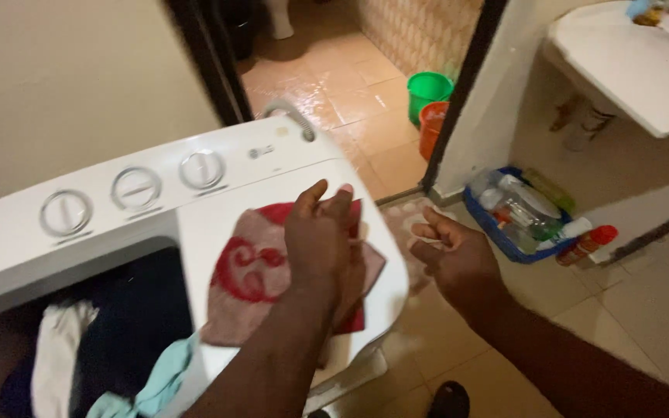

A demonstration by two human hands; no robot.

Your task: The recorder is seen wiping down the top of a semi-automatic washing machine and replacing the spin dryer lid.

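- The left hand point(320, 236) lies on one red and grey patterned cloth point(253, 271), its fingers pressed down on the fabric and closed around a fold of it at the far edge.
- The cloth is spread on the closed white lid point(218, 220) of a twin-tub washing machine point(25, 259), on the right half of the machine.
- The right hand point(452, 251) hangs in the air just beyond the machine's right edge, apart from the cloth, holding nothing; its fingers are loosely curled with the thumb out.
- Three round dials point(137, 188) sit in a row on the machine's control panel (all much the same size).
- The left tub is open and holds laundry point(110, 340): one white piece, one pale teal piece and dark garments, whose number cannot be told.
- Two buckets stand on the tiled floor past the doorway, one green bucket point(429, 89) and one orange bucket point(432, 124), touching.
- One blue basket point(497, 236) of bottles sits on the floor under a white sink point(629, 70); the bottles overlap too much to count.
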